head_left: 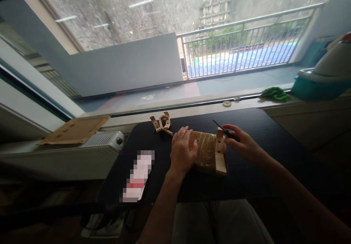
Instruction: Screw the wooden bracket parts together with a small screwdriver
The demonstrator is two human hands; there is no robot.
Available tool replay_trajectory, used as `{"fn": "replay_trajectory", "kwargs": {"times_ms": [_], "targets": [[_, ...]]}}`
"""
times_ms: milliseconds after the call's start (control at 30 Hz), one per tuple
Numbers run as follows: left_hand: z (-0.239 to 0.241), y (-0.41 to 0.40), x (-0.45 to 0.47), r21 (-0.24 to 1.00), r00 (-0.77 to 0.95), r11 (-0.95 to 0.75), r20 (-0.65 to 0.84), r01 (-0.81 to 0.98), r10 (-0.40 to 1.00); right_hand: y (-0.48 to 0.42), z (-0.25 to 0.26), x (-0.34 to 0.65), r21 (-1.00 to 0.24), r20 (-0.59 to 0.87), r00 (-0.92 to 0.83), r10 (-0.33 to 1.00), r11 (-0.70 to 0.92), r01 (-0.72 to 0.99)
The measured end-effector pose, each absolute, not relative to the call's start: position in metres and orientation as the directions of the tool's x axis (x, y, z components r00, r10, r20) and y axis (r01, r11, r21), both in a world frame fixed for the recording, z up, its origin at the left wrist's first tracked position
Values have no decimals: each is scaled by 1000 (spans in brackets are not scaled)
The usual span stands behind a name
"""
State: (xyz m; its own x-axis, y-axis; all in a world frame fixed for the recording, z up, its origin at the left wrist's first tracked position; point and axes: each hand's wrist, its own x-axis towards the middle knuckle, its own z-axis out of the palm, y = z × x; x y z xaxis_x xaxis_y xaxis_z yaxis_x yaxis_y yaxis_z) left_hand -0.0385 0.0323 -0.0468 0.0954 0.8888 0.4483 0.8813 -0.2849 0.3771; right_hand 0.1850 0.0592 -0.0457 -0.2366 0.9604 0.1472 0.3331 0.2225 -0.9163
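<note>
A flat brown package (pixel 206 150) bound in clear, shiny tape lies on the dark table in front of me. My left hand (pixel 183 149) rests palm down over its left side, fingers stretched out. Along the package's right end stands a light wooden bracket (pixel 220 152) with dark holes. Just right of the bracket, my right hand (pixel 238 138) is closed around a slim pointed tool (pixel 219 124) with a dark handle; its thin tip points up and left. I cannot make out the tool's exact kind. The package's left side is partly hidden under my left hand.
More wooden bracket pieces (pixel 162 123) lie at the table's back edge. A blurred-out pale rectangular item (pixel 139 176) is on the left. A tape roll (pixel 227 104), a green cloth (pixel 275 94) and a teal container (pixel 315 86) stand on the sill; a brown envelope (pixel 75 130) covers the radiator.
</note>
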Motion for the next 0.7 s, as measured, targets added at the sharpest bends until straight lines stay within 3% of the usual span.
{"fn": "replay_trajectory", "kwargs": {"times_ms": [133, 267, 400, 500, 600, 700], "targets": [[-44, 56, -25, 334, 172, -283, 324, 899, 930, 37, -34, 203, -862, 140, -233, 962, 234, 450], [-39, 45, -20, 294, 79, -147, 232, 945, 970, 19, -19, 225, -766, 111, -245, 963, 240, 596], [-26, 12, -21, 253, 4, -40, 142, 967, 990, 18, -3, 231, -563, 59, -305, 951, 284, 776], [-20, -16, -26, 267, -20, 29, -38, 963, 999, 28, 12, 221, -393, 93, -400, 912, 403, 826], [-23, -27, -37, 365, -60, 109, -142, 924, 988, 42, 31, 204, -213, 73, -556, 828, 558, 802], [-35, -15, -49, 622, -166, 142, -20, 770, 986, 52, 52, 183, -95, -11, -685, 729, 681, 726]]}}
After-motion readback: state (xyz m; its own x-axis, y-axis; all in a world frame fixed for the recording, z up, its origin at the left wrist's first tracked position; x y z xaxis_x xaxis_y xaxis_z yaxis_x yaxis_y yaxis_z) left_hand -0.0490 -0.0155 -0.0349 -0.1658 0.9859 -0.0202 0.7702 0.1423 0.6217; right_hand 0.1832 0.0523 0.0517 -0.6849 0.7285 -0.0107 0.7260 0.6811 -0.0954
